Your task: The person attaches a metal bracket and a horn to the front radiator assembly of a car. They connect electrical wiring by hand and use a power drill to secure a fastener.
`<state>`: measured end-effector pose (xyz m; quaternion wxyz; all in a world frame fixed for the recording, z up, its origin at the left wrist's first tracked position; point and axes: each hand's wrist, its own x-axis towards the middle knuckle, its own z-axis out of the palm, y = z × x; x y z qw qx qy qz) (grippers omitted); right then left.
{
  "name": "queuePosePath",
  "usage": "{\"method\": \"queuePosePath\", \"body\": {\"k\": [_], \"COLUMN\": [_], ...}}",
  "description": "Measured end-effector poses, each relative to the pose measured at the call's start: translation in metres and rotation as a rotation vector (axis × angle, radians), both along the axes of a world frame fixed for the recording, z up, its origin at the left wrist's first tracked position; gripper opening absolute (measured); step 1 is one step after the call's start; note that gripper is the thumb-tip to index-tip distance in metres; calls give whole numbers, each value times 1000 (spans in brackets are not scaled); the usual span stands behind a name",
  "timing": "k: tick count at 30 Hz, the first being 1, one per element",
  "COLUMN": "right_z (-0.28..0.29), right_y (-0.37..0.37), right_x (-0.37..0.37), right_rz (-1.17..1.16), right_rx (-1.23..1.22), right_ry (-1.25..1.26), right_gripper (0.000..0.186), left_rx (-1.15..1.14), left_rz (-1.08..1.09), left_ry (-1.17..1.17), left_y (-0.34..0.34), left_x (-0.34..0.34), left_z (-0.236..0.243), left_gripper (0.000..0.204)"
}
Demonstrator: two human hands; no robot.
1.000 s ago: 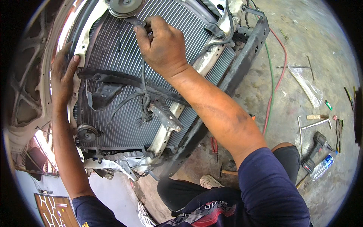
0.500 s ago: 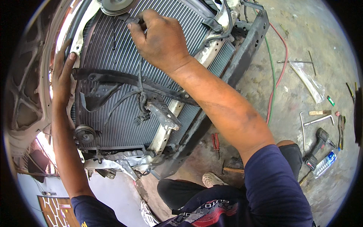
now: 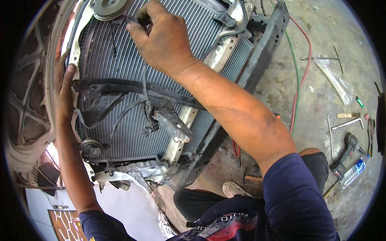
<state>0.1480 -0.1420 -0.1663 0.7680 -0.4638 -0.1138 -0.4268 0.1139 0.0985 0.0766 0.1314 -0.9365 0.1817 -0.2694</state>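
My right hand point(image 3: 163, 38) is closed in a pinch at the upper part of the finned radiator point(image 3: 124, 142). Between its fingertips and a round grey disc horn point(image 3: 109, 7) is a small dark wire connector point(image 3: 130, 19). A black cable point(image 3: 145, 76) runs down from the hand to a taped bundle of wires. My left hand point(image 3: 64, 86) lies along the pale metal edge at the left of the radiator, fingers extended. Below the hands, a black curved brace point(image 3: 169, 92) crosses the fins, with a worn metal bracket point(image 3: 173, 125) hanging from it.
A second disc horn point(image 3: 92, 148) sits lower left. The dark bumper beam point(image 3: 251, 74) runs diagonally at the right. On the concrete floor lie red-handled pliers point(image 3: 236, 153), a hammer point(image 3: 253, 178), a cordless drill point(image 3: 345, 154), a water bottle point(image 3: 354, 172) and red and green hoses.
The whole view has shifted slightly. My right hand stays pinched beside the upper horn, now a little higher relative to it. My left hand keeps its place on the edge.
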Motion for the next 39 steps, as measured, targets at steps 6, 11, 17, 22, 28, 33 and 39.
{"method": "queuePosePath", "body": {"k": [6, 11, 17, 22, 28, 33, 39], "right_z": [-6, -6, -28, -28, -3, -2, 7], "right_y": [4, 3, -22, -19, -3, -3, -34], "right_x": [12, 9, 6, 12, 15, 9, -9], "right_rz": [-77, 51, 339, 119, -52, -19, 479], "right_rx": [82, 6, -121, -4, 55, 42, 115], "right_ry": [-30, -73, 19, -99, -135, -112, -35], "right_gripper": [11, 8, 21, 22, 11, 10, 19], "left_rx": [-40, -63, -70, 3, -39, -48, -94], "left_rz": [10, 8, 29, 6, 36, 29, 19], "left_ry": [9, 11, 5, 31, -8, -5, 54], "left_y": [-14, -10, -14, -12, -11, -18, -12], "left_x": [-4, -2, -7, -7, -6, -7, -7], "left_z": [-8, -6, -9, -3, -6, -11, -6], "left_gripper": [82, 78, 76, 75, 73, 71, 85]}}
